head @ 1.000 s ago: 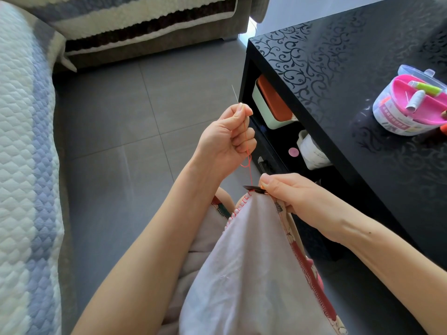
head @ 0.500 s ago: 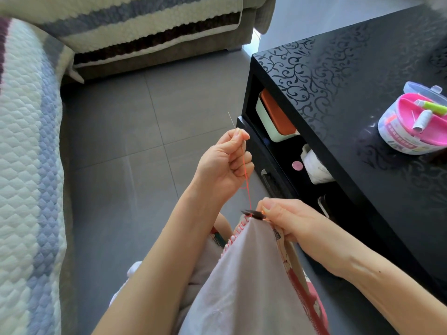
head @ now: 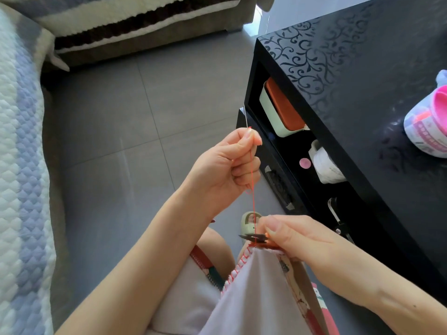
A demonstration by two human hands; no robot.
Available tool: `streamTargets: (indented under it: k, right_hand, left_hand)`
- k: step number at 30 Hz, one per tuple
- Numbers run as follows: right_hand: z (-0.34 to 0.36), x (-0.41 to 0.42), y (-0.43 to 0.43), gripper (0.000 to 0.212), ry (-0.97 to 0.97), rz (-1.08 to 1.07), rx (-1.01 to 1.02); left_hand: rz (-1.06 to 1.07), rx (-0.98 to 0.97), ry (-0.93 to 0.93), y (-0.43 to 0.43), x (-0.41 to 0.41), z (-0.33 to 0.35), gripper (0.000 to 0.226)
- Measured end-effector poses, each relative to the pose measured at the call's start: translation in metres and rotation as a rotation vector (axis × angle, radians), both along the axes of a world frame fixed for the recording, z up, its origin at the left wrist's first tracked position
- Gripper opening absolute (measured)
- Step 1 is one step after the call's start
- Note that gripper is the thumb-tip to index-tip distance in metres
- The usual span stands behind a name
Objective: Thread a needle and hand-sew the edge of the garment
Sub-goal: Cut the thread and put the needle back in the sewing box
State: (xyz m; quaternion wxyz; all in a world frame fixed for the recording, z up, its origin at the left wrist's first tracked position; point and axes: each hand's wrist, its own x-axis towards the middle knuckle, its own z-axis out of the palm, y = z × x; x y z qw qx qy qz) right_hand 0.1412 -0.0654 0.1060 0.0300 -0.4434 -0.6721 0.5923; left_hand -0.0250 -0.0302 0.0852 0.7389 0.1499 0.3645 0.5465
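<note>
Above the grey floor (head: pixel 108 153), I see the left hand (head: pixel 227 170) pinching the needle (head: pixel 245 117), holding red thread (head: pixel 252 189) taut, presumably so the snips (head: pixel 251 237) pinched in the right hand (head: pixel 297 238) can cut at the garment (head: pixel 256 286) edge, lower centre.

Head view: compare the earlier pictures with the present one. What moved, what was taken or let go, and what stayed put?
The left hand, pinching the needle, seems to have drawn the red thread slightly farther up from the garment edge; the view itself shifted too. Nothing was taken or let go. The right hand keeps the snips at the uncut thread.
</note>
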Motion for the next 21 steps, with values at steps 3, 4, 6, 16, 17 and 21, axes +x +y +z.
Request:
streamTargets:
  k: [3, 4, 6, 16, 17, 21]
  right_hand:
    - [-0.004, -0.003, 0.002, 0.076, -0.002, -0.021, -0.03]
    - [-0.005, -0.004, 0.002, 0.079, -0.001, -0.022, -0.04]
    - [-0.007, -0.005, 0.003, 0.085, -0.005, -0.013, -0.048]
    - [-0.012, -0.003, 0.004, 0.086, 0.026, 0.045, -0.131]
    - [-0.012, -0.003, 0.003, 0.075, 0.042, 0.036, -0.156]
    - [-0.011, -0.008, 0.0, 0.042, 0.089, 0.029, -0.228]
  left_hand:
    - [-0.012, -0.004, -0.024, 0.004, -0.005, -0.005, 0.016]
    - [-0.014, -0.009, -0.029, 0.005, -0.007, -0.007, 0.017]
    - [-0.013, -0.02, -0.023, 0.008, -0.009, -0.009, 0.016]
    - [0.048, -0.049, -0.046, 0.008, -0.019, -0.014, 0.019]
    - [0.055, -0.052, -0.051, 0.008, -0.019, -0.014, 0.019]
    - [0.061, -0.053, -0.057, 0.006, -0.02, -0.014, 0.02]
